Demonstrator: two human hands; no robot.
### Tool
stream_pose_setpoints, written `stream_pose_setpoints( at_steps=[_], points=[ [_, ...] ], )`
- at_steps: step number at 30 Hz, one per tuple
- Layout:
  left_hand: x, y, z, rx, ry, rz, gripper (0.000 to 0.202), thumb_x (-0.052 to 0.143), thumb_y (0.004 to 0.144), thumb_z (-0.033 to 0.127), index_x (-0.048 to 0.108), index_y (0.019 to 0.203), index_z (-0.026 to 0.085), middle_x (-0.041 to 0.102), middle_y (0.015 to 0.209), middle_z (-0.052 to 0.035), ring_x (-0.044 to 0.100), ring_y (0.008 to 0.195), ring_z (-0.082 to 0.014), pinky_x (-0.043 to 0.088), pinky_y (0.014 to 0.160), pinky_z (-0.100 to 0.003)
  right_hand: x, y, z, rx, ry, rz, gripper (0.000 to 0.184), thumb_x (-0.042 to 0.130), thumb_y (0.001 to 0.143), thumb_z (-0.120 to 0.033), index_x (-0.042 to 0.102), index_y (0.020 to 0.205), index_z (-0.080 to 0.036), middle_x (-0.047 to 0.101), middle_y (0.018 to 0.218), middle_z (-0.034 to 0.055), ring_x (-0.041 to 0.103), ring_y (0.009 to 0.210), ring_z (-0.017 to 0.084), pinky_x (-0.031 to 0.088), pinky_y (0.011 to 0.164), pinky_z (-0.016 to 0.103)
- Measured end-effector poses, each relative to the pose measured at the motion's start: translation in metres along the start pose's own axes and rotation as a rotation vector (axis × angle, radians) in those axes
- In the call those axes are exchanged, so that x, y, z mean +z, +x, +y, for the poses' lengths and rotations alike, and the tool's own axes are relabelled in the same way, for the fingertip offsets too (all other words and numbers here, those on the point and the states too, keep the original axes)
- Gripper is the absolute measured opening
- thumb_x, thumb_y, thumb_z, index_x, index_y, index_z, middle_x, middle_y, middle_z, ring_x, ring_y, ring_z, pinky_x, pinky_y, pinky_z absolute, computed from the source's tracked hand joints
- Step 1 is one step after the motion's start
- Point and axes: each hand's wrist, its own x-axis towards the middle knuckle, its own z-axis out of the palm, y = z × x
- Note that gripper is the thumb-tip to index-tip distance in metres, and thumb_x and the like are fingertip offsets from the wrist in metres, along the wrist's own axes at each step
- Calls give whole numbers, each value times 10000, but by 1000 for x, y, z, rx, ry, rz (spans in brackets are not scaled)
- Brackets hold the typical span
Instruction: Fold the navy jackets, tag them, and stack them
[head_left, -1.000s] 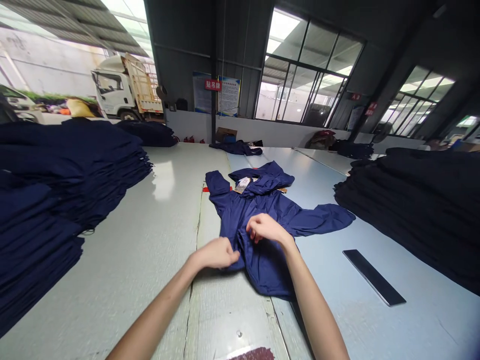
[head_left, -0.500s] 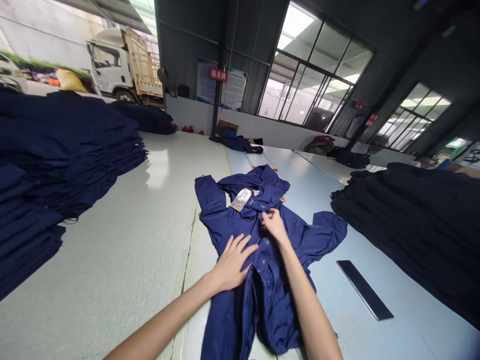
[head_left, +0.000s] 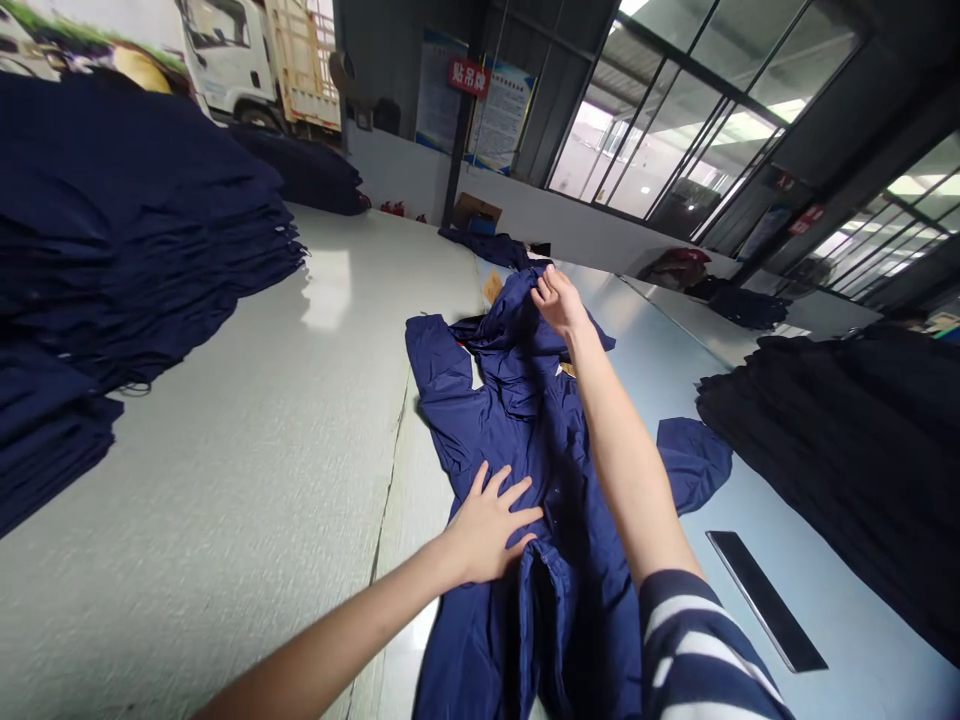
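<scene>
A navy blue garment (head_left: 480, 420) with sleeves lies spread out on the table in front of me. My left hand (head_left: 491, 525) rests flat on its middle, fingers spread, just above the opening in its lower part. Further away, my right hand (head_left: 556, 298) is closed on the upper, collar end of the garment and holds that cloth raised off the table. A tan tag (head_left: 492, 287) shows beside the lifted cloth, and a small piece of another tag (head_left: 568, 370) shows to the right of it.
Tall stacks of folded navy garments stand on the left (head_left: 150, 230) and a dark stack (head_left: 847, 440) on the right. A flat black bar (head_left: 765, 600) lies on the table right of the garment. A cardboard box (head_left: 477, 212) sits at the far edge, below wall posters (head_left: 501, 115).
My right hand has moved from the garment's chest forward and up to its top, lifting the cloth there. The printed white tag is now out of sight. My left hand stays flat. The view has tilted down.
</scene>
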Motion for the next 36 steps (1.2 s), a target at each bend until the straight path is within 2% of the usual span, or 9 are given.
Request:
stream_pose_setpoints(
  at_steps=[5,9,15,21,24,27,30,33,36],
  points=[
    [-1,0,1,-17,31,-49,530,635,938,368,601,1465,323,427,1659,-125,326,1542,-448,179,1230,-754,7,-126,23,-92,-879,-226,402,607,950,-324,630,1306,-139,629,1365,196,557,1355,310,397,1195,480],
    [-1,-2,3,-17,69,-49,607,670,898,342,566,1496,326,404,1673,-124,325,1543,-436,178,1232,-742,-8,-191,47,207,-1206,-115,674,706,897,-294,477,1506,-121,513,1462,281,611,1282,381,496,1069,507],
    [-2,-3,7,2,60,-11,484,630,937,387,628,1419,341,492,1608,-86,450,1426,-409,349,1160,-640,-7,-123,39,355,-1037,-32,327,723,772,-90,700,1096,-122,735,1101,182,697,1127,332,502,1048,431],
    [2,4,5,106,1,33,356,520,1017,425,722,1295,334,698,1228,-73,570,1074,-294,467,871,-460,24,7,5,109,-749,153,568,509,960,-194,391,1512,-125,586,1476,160,555,1359,168,457,1125,329],
    [4,7,4,170,-23,38,335,547,1011,381,735,1280,312,692,1073,-68,580,999,-252,462,838,-419,40,19,3,-13,-554,74,641,608,935,-251,378,1527,-165,555,1516,137,511,1411,161,419,1171,360],
    [6,6,2,175,-50,82,320,513,1035,347,752,1245,308,684,1037,-56,601,995,-230,481,844,-386,49,-52,16,-119,-576,-211,417,674,912,-317,619,1297,-166,649,1380,150,548,1368,253,351,1225,431],
    [9,6,1,194,-77,123,308,531,1027,332,757,1232,286,714,1015,-50,640,978,-222,513,841,-357,55,-167,36,-17,-770,-425,552,793,829,-392,632,1306,-167,611,1417,196,553,1357,356,368,1204,498],
    [11,4,4,226,-128,168,284,551,1002,312,774,1157,229,762,997,-54,693,930,-220,553,849,-354,58,-248,46,178,-861,-356,492,803,732,-163,673,1207,-159,628,1382,228,548,1350,402,375,1171,549],
    [1,-7,12,235,-241,294,281,526,991,256,767,1123,198,782,1098,-71,726,1007,-206,572,932,-341,51,-258,30,223,-814,-226,351,678,691,-25,693,1018,-152,731,1144,182,660,1174,343,470,1083,476]
  ],
)
